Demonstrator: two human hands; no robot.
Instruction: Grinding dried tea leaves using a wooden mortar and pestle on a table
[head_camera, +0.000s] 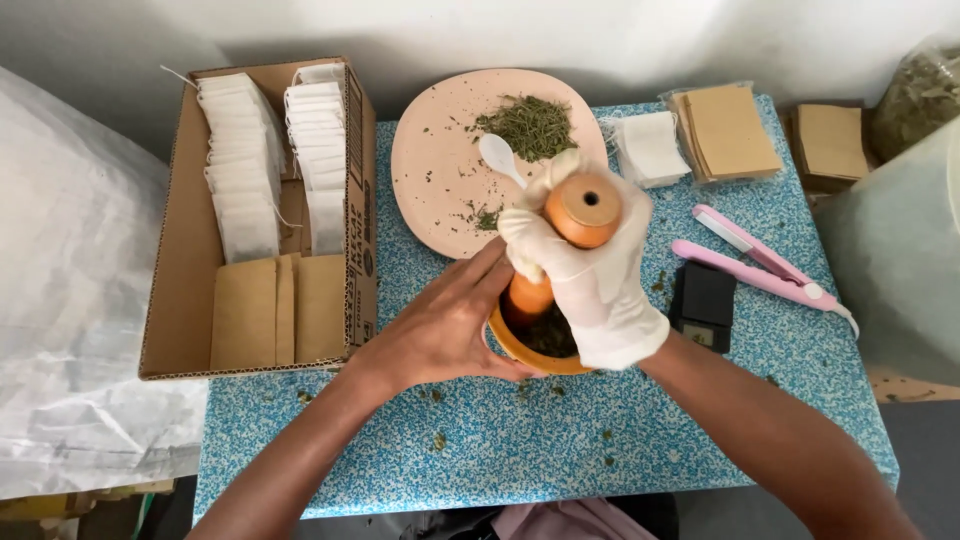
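Hands meet mid-bench: your gloved right hand (590, 285) grips the upright wooden pestle (575, 225) standing in the mortar (530, 350), while your bare left hand (450, 325) cups the mortar's left side, fingers open.

Both forearms reach in from the near edge and meet mid-frame. The bare left hand (447, 325) lies flat, fingers together and pointing right. The right hand (590, 270), in a white glove, is closed in an upright fist.
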